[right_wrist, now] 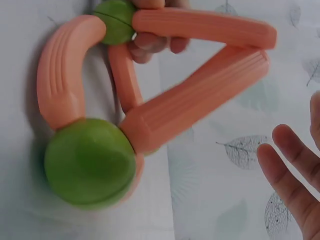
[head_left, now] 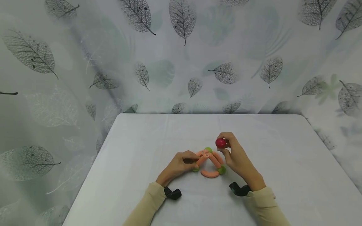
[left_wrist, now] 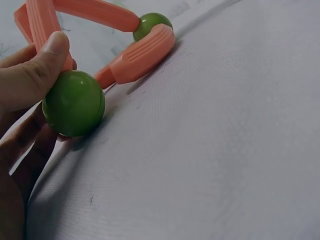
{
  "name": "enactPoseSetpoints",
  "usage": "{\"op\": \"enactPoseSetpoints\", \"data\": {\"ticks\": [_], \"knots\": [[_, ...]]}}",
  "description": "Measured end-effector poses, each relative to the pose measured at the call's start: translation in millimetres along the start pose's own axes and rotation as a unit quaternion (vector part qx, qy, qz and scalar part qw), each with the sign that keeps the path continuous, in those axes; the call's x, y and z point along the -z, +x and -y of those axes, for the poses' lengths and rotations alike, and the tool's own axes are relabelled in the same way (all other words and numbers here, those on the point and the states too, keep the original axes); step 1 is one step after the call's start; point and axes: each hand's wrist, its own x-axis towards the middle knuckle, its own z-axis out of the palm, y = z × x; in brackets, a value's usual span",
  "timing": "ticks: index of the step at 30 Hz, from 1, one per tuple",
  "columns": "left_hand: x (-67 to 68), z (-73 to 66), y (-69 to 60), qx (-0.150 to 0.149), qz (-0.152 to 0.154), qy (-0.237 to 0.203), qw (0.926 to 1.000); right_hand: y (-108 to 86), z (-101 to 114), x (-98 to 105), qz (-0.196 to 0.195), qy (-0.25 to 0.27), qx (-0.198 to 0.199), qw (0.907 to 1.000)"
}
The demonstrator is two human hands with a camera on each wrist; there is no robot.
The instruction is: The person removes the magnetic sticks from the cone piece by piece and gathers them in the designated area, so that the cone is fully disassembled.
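My right hand (head_left: 234,157) pinches a glossy red ball (head_left: 220,143) between thumb and fingers, above and apart from an orange and green toy frame. That frame has a curved orange piece (head_left: 210,174) at its front and green balls (head_left: 222,170) at its corners. Straight orange rods (head_left: 214,160) lean up from the corners and meet at the top. With thumb and fingers my left hand (head_left: 179,164) grips the left orange rod (left_wrist: 44,22), just by the left green ball (left_wrist: 75,103). The right wrist view shows right fingertips (right_wrist: 287,172) beside the frame; the red ball is outside it.
The toy stands on a white-covered table (head_left: 135,138). Behind and to the left hangs a pale curtain (head_left: 158,56) with a leaf print. A black wrist-worn piece (head_left: 173,193) sits at the left cuff, another black piece (head_left: 239,189) at the right.
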Motion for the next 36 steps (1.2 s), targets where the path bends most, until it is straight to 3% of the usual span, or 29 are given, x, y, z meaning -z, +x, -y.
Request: {"op": "enactPoseSetpoints", "data": {"ticks": [5,12,16,21,25,31,36], "knots": [[-2.4,-1.4,-0.5,0.012,-0.005,0.013,0.9998,-3.9,-12.0,2.7,-0.014,0.012,-0.027,0.9995],[-9.3,-3.3,-4.1,-0.029,-0.004,0.071,0.9971,-20.8,-38.3,-5.8,-0.039,0.054,-0.115,0.9911],[-14.4,-6.5,-6.1,-0.042,-0.010,0.117,0.9922,-29.9,-52.3,-10.4,-0.021,0.065,-0.183,0.9808],[-19.1,-8.4,-4.2,-0.049,-0.022,0.162,0.9854,-37.8,-65.2,-13.1,0.025,0.035,-0.245,0.9686],[-18.7,-12.3,-3.2,-0.043,-0.017,0.159,0.9863,-38.0,-69.1,-13.5,0.042,0.004,-0.249,0.9676],[-18.3,-13.8,-4.0,-0.037,-0.008,0.158,0.9868,-37.5,-72.9,-14.6,0.019,-0.035,-0.214,0.9761],[-17.5,-11.2,-6.5,-0.045,-0.004,0.132,0.9903,-42.1,-75.0,-16.2,0.035,-0.073,-0.239,0.9677]]}}
